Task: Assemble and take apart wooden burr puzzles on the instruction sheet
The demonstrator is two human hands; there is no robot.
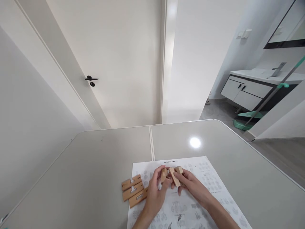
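Observation:
Both my hands meet over a printed instruction sheet on the grey table. My left hand pinches a short notched wooden puzzle piece. My right hand grips another wooden piece, long and slanted, with a small block end at its top. The two pieces touch between my fingertips. Three more notched wooden pieces lie flat just left of my left hand, partly on the sheet's left edge.
The table has a seam down its middle and a rounded far edge. Behind it stand a white door with a black handle, a bathroom vanity and a green mop at the right.

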